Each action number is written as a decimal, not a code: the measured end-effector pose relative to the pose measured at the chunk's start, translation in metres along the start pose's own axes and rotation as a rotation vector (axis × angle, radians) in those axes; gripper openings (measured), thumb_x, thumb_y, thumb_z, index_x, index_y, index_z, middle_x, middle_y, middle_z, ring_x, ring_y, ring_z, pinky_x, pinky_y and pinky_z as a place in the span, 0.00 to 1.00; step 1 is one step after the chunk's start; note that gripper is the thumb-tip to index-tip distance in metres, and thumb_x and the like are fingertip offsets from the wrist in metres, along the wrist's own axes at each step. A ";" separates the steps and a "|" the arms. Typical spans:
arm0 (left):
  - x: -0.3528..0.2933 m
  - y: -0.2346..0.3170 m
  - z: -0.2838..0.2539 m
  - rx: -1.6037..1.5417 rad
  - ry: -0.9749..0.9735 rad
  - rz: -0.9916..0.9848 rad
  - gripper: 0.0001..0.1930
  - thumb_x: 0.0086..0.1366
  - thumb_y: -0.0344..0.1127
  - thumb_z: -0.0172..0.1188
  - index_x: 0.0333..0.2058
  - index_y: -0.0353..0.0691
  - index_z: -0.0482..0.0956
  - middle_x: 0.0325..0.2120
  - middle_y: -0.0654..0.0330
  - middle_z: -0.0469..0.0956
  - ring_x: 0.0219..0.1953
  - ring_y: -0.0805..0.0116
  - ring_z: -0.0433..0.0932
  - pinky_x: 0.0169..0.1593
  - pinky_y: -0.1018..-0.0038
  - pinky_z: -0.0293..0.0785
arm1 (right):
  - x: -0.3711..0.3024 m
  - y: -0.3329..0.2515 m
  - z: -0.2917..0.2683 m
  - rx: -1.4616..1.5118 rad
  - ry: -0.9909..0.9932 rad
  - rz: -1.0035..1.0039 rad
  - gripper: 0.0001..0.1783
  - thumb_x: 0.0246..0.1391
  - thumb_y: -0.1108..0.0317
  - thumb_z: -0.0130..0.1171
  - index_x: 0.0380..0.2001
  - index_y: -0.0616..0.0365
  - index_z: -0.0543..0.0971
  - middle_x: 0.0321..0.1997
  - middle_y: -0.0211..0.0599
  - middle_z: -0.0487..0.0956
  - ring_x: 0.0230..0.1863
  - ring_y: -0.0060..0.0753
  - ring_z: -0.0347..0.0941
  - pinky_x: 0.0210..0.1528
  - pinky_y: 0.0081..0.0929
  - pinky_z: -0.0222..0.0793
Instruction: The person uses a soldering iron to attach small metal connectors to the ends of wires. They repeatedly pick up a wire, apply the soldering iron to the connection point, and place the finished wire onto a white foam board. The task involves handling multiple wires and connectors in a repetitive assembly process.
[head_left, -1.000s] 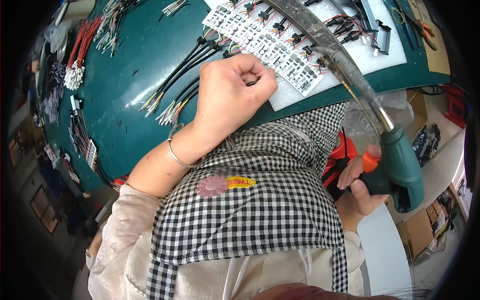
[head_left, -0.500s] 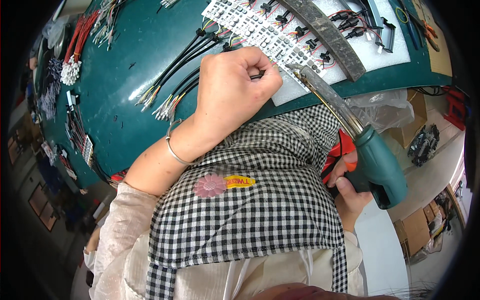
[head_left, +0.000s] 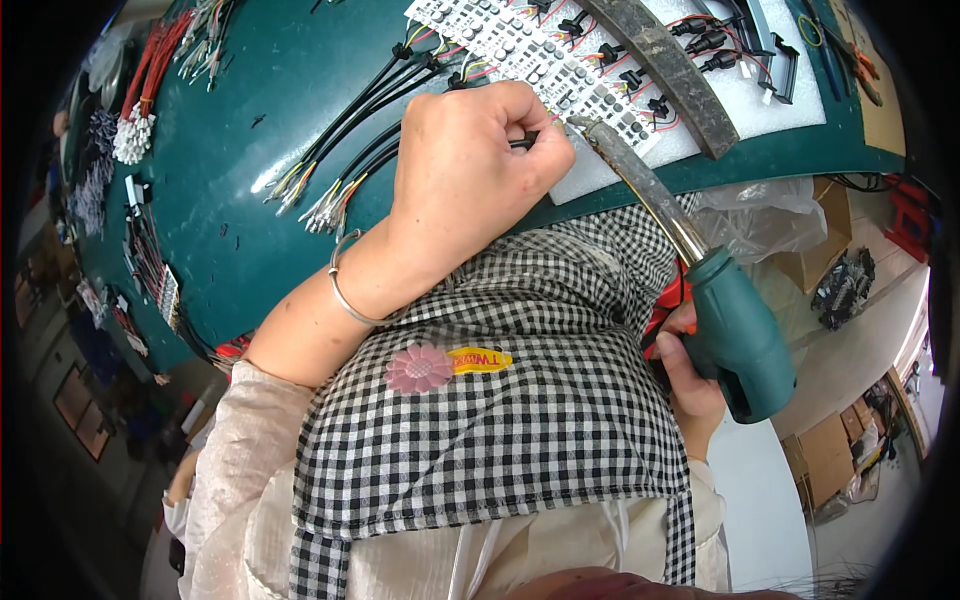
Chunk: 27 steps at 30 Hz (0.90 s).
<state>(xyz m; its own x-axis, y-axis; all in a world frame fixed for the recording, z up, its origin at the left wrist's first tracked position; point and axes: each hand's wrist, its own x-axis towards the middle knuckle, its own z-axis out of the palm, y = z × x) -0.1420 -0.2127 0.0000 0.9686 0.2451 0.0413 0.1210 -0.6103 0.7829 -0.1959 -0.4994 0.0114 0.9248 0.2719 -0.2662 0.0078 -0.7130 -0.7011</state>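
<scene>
My left hand [head_left: 478,165] is closed in a pinch on a black cable [head_left: 522,142] at the near edge of a white circuit board panel [head_left: 500,45]. Most of that cable is hidden by the fingers. In my right hand [head_left: 690,380] is a soldering gun with a green body [head_left: 742,335], its long metal barrel pointing up and left. The tip [head_left: 585,124] is close to the pinching fingers, at the board's edge; whether it touches the wire I cannot tell. Several black cables [head_left: 350,125] with bared coloured ends fan out left of the board.
A dark curved metal bar [head_left: 670,70] lies across the board and a white foam sheet [head_left: 780,115]. Red-wired bundles [head_left: 150,75] sit at the far left of the green table [head_left: 220,165]. Pliers [head_left: 858,70] rest at the right. A clear plastic bag [head_left: 765,215] hangs near the table edge.
The soldering gun's body has swung a little to the left, with its tip still near the board edge. My left hand has shifted slightly right and up, keeping its pinch on the cable.
</scene>
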 end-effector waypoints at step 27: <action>0.010 0.002 -0.015 -0.432 -0.324 -0.418 0.08 0.57 0.32 0.61 0.26 0.32 0.77 0.15 0.67 0.73 0.16 0.84 0.67 0.21 0.86 0.61 | 0.024 -0.019 -0.008 0.906 -0.008 -0.211 0.29 0.41 0.74 0.61 0.47 0.74 0.63 0.15 0.36 0.67 0.12 0.26 0.62 0.14 0.20 0.61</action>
<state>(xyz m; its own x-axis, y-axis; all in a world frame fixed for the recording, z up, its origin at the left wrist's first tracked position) -0.1352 -0.2003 0.0110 0.8838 0.1153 -0.4535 0.4665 -0.1415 0.8731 -0.1711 -0.4841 0.0237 0.9353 0.3454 -0.0767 -0.1279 0.1279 -0.9835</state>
